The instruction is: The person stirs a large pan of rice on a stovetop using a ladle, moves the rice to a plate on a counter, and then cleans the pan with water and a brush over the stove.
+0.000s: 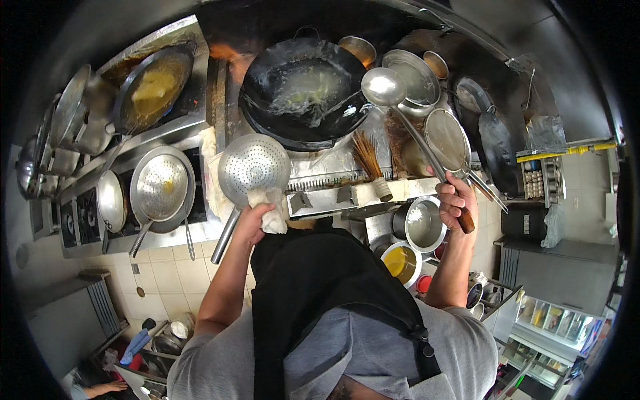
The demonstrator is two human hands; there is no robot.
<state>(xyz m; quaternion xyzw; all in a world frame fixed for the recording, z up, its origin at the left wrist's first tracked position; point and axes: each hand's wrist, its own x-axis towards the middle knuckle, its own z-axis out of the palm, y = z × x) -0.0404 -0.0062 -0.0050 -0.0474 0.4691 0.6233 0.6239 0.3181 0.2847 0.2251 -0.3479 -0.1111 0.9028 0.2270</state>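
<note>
My left hand (252, 222) is closed around a white cloth (270, 210) and the neck of a perforated metal skimmer (254, 167), whose tubular handle points down toward me. In my right hand (457, 202) is the wooden grip of a long metal ladle (384, 87); its bowl hangs to the right of the wok's rim. A large black wok (305, 90) sits on the burner before me, with steaming, bubbling liquid and bits of yellow-green in it. A bamboo wok brush (370, 160) leans at the stove's front ledge, between my hands.
Left, a wok of yellowish oil (155, 90) and a perforated strainer over a pan (162, 187) stand on the range. A round mesh strainer (446, 140) and metal bowl (412, 80) lie right. Pots (425, 223) stand below the ledge. A co-worker's hand (116, 386) shows lower left.
</note>
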